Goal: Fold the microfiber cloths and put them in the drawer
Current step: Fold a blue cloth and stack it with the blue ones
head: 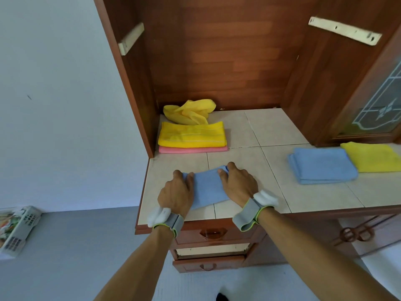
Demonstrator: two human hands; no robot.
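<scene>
yellow cloth [373, 157] cut off at right edge; basket [17, 229] cropped at left edge

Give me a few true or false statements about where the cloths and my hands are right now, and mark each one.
1. Both hands rest on a blue cloth near the counter's front edge. True: left hand and right hand hold its two sides.
2. The folded yellow cloth at the back left lies on top of a pink cloth. True.
3. The crumpled yellow cloth is inside a drawer. False: it sits on the tiled counter, behind the yellow and pink stack.
4. The folded blue cloths on the right lie under a red cloth. False: a yellow cloth lies beside them.
</scene>
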